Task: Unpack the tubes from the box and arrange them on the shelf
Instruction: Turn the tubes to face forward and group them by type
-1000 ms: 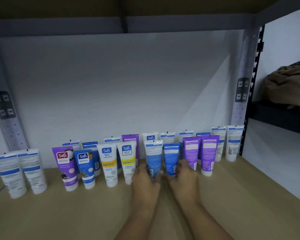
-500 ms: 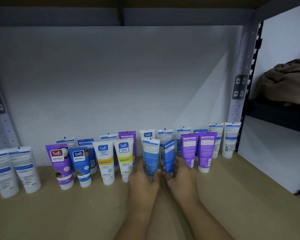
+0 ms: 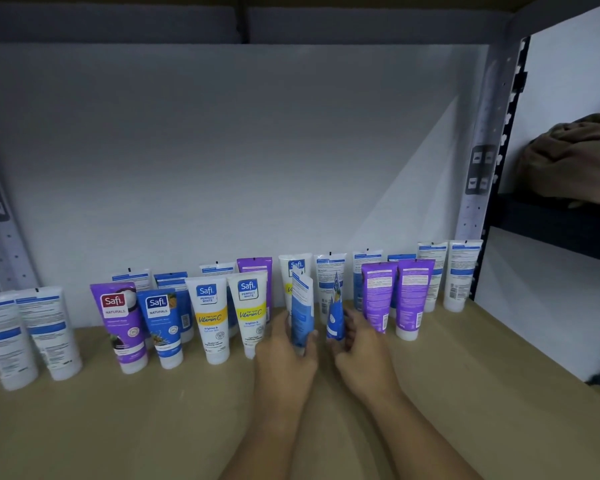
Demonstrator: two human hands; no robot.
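Two rows of tubes stand cap-down along the back of the wooden shelf. My left hand grips the base of a blue-and-white tube, turned partly edge-on. My right hand holds a blue tube by its base, turned almost fully edge-on. To their left stand two white Vitamin C tubes, a blue Naturals tube and a purple Naturals tube. Two purple tubes stand to the right, back labels facing me. No box is in view.
Two white tubes stand apart at the far left. A metal upright bounds the shelf on the right. Beyond it a brown cloth bundle lies on a dark shelf. A white wall closes the back.
Both hands have twisted their tubes: the two blue tubes showed their flat back labels before and now stand edge-on. The view has shifted slightly.
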